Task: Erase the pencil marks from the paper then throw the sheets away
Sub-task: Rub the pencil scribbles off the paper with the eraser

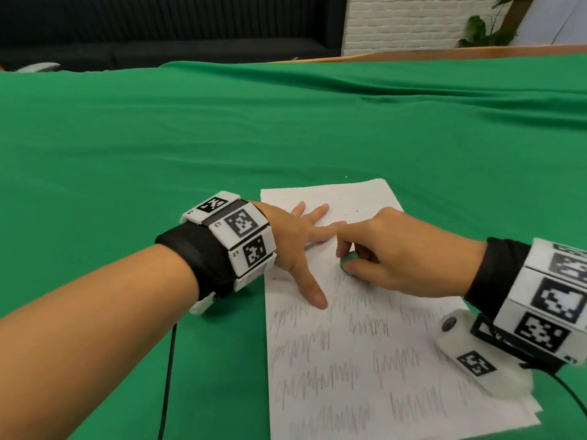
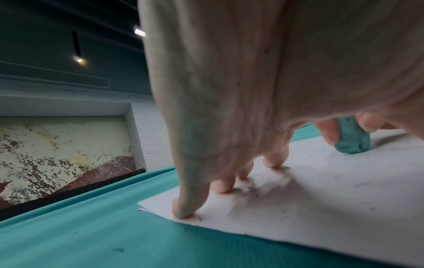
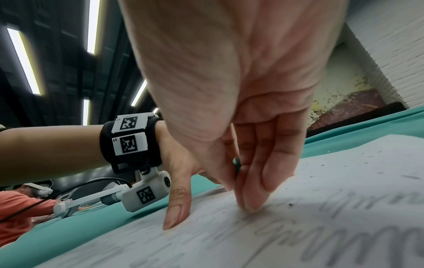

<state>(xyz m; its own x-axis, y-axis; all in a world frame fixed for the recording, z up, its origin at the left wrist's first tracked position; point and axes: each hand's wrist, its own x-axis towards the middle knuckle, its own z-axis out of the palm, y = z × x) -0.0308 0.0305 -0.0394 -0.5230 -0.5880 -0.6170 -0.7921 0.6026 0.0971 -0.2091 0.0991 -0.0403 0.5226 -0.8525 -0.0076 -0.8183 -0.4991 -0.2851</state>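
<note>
White sheets of paper [image 1: 352, 360] lie on the green cloth, covered with rows of grey pencil scribble in the near part; the far part is bare with dark crumbs. My left hand [image 1: 301, 236] lies flat on the paper's left side, fingers spread, thumb pointing toward me. My right hand [image 1: 381, 252] pinches a green eraser [image 1: 348, 259] between thumb and fingers, its end pressed on the paper. In the left wrist view the eraser [image 2: 352, 139] touches the sheet [image 2: 321, 199] beyond my fingertips [image 2: 183, 212]. The right wrist view shows only a sliver of the eraser [image 3: 236, 163].
The green cloth [image 1: 222, 138] covers the whole table, wrinkled toward the far right. A dark sofa [image 1: 158, 42] and a white brick wall [image 1: 397, 23] stand beyond the far edge. Another person in an orange shirt [image 3: 13, 208] sits at the left in the right wrist view.
</note>
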